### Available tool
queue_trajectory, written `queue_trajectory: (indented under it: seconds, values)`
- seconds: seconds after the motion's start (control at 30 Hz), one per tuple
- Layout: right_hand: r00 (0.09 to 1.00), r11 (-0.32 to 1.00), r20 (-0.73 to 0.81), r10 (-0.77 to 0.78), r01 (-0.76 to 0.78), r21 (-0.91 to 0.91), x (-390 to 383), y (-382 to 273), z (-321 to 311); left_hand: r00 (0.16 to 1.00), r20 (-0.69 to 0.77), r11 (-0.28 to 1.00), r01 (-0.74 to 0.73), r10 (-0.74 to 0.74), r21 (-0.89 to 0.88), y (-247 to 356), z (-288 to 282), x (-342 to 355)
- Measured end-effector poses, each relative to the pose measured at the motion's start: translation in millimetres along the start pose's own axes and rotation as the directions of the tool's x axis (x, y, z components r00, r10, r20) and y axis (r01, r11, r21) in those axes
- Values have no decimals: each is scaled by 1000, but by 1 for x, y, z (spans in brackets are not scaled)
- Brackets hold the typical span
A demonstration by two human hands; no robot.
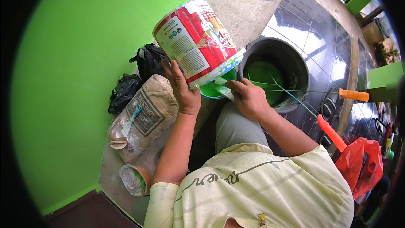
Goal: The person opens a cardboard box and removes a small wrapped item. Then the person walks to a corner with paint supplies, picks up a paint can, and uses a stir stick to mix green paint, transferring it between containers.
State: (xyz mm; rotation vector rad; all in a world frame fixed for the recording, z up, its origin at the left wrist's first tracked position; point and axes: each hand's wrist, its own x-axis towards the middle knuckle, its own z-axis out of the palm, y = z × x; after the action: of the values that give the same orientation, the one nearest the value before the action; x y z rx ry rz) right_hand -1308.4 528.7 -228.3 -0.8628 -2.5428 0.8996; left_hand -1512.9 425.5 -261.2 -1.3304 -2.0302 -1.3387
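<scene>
My left hand [185, 90] supports a red and white paint bucket [202, 38] by its lower side and rim, fingers spread along the wall. The bucket is tipped over, its paint-smeared mouth facing down. Below that mouth sits a tub of green paint [211, 92], partly hidden by the bucket and my hands. My right hand [251, 99] is closed around a flat, paint-smeared tool [224, 89] at the bucket's rim; whether it is a scraper or a brush is unclear. Just beyond my right hand stands a large black bucket [301, 65] with green paint inside.
Two paint rollers with orange handles [353, 96] lean out of the black bucket. At left, a brown paper sack [158, 97] carries a blue-handled scraper [136, 113], near black plastic bags [124, 90], a small pot [134, 180] and the green wall [63, 80]. A red bag [360, 164] lies right.
</scene>
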Motion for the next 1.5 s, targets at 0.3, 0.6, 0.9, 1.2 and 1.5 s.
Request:
queue_trajectory:
  seconds: [0.3, 0.6, 0.9, 1.2, 1.5]
  values:
    - [999, 999, -16, -38, 38, -37, 3, 3, -7, 995, -96, 999, 19, -15, 37, 1, 1, 5]
    - [998, 992, 56, 25, -17, -127, 13, 14, -7, 954, -128, 961, 263, -272, -84, 9, -9, 36]
    - [918, 862, 296, 263, -362, 356, 57, 68, -15, 524, 161, 337, 724, -836, -602, -3, -36, 68]
    - [967, 805, 214, 137, -235, 545, 78, -36, -126, 497, 239, 185, 660, -834, -728, -9, -76, 43]
    - [973, 946, 95, -210, 227, -232, 134, -150, 9, 497, 236, 160, 630, -835, -760, 28, -83, 28]
